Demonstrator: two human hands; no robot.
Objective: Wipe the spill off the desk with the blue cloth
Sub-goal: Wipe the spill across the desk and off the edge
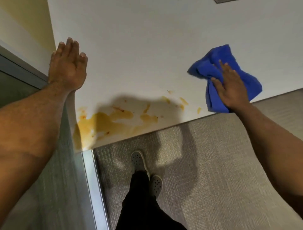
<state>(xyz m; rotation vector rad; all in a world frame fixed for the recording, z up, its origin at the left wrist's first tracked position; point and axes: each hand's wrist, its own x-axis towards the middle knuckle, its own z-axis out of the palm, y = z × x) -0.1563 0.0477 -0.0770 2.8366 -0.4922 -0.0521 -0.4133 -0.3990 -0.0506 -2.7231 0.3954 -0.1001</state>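
Observation:
A yellow-orange spill spreads over the white desk near its front edge, thickest at the front left corner, with thin streaks trailing off to the right. The crumpled blue cloth lies on the desk to the right of the spill, close to the front edge. My right hand presses flat on top of the cloth, fingers spread. My left hand rests flat on the desk's left side beside the wall, fingers extended, holding nothing.
A pale wall and a grey partition with a metal frame border the desk on the left. Below the desk edge are grey carpet and my feet in grey shoes. A dark object sits at the desk's far edge.

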